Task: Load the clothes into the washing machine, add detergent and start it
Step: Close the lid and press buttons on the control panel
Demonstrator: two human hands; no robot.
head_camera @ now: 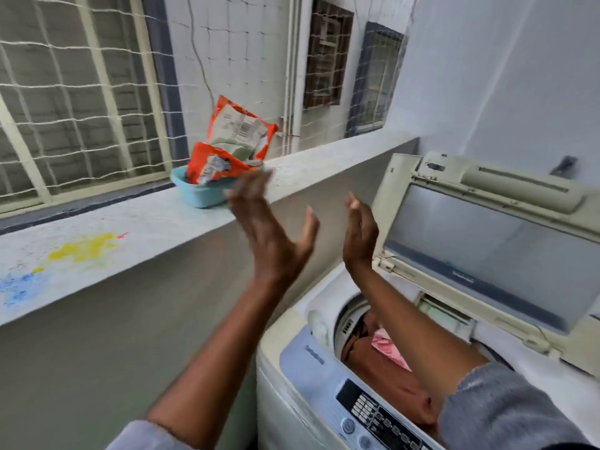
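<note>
An orange detergent packet (227, 147) stands torn open in a small blue tub (194, 193) on the concrete ledge. My left hand (269, 228) is raised just right of the tub, fingers spread, its fingertips near the tub's rim, holding nothing. My right hand (358, 235) is up beside it, flat and empty, above the washing machine (292, 368). The top-loader's lid (480, 238) stands lifted. Brown and pink clothes (383, 362) lie in the drum, partly hidden by my right forearm.
The ledge (136, 235) runs left of the machine, with yellow and blue powder stains at its near end. A netted window grille stands behind it. The machine's control panel (376, 414) faces me at the bottom. A white wall rises to the right.
</note>
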